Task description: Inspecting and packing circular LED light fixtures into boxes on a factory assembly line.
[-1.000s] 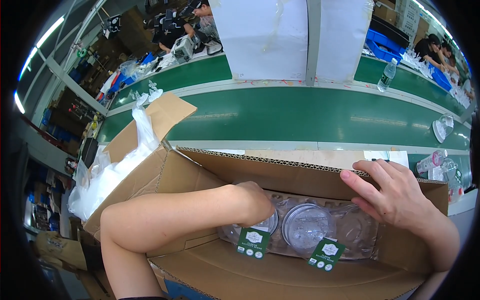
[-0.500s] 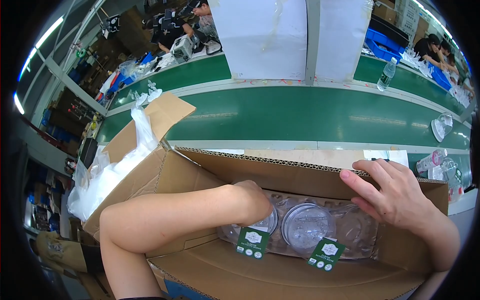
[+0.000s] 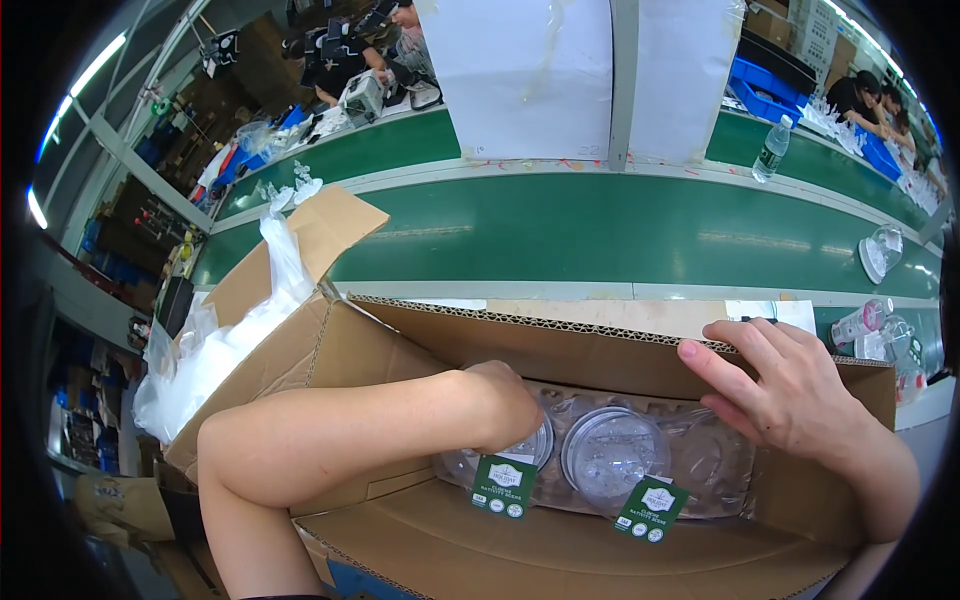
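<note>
the left hand [image 3: 497, 405] is hanging inside the cardboard box [image 3: 600, 565], its own back hiding the fingers, so i cannot tell whether they are standing apart or clamping anything. it is also covering part of the left container [image 3: 544, 445], a clear round piece with a grey rim. the right container [image 3: 615, 455] is sitting beside it, more fully in view. glare is blurring whatever they are holding, and the clear plastic tray [image 3: 712, 450] around them is making edges hard to trace. the right hand [image 3: 785, 385] is hovering at the box's far right rim, fingers spreading apart.

counting, two round containers are showing in the box, with two green tags lying by them: a left tag [image 3: 502, 486] and a right tag [image 3: 650, 508]. one white plastic bag [image 3: 240, 345] is slumping at the left. one upright bottle [image 3: 771, 150] is standing beyond the green desk [image 3: 550, 230].
</note>
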Demonstrator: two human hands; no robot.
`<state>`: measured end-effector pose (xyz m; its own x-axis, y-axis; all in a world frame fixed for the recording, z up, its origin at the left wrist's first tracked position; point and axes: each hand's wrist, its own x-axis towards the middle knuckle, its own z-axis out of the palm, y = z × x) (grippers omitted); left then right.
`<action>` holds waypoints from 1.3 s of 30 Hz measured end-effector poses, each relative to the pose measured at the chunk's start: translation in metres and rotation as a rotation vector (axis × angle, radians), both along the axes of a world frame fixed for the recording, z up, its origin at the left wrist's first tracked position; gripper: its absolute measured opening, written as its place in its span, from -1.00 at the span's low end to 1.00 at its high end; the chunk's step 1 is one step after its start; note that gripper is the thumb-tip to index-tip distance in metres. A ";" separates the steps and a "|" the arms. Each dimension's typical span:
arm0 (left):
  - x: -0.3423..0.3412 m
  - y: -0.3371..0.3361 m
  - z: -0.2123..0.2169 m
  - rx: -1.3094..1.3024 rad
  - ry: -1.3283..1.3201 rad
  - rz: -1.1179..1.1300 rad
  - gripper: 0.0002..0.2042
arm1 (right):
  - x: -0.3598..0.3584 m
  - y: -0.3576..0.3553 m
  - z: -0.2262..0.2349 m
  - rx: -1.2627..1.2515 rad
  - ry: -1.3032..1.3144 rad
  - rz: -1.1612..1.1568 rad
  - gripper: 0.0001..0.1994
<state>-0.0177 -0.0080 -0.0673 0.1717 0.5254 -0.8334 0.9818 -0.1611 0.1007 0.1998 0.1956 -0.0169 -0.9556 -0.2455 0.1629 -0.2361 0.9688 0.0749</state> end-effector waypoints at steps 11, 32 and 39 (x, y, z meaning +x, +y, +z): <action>0.001 0.001 0.004 0.008 0.010 0.002 -0.82 | -0.001 0.000 0.000 0.011 0.006 0.001 -0.23; 0.001 0.000 0.003 0.024 -0.002 0.007 -0.81 | -0.001 0.000 0.000 -0.009 0.008 0.007 -0.24; 0.002 0.002 0.004 -0.003 -0.001 0.006 -0.81 | -0.001 -0.001 0.001 -0.012 -0.002 0.005 -0.25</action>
<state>-0.0158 -0.0058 -0.0632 0.1688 0.5236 -0.8351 0.9827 -0.1544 0.1019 0.1989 0.1949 -0.0156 -0.9548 -0.2481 0.1640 -0.2409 0.9685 0.0626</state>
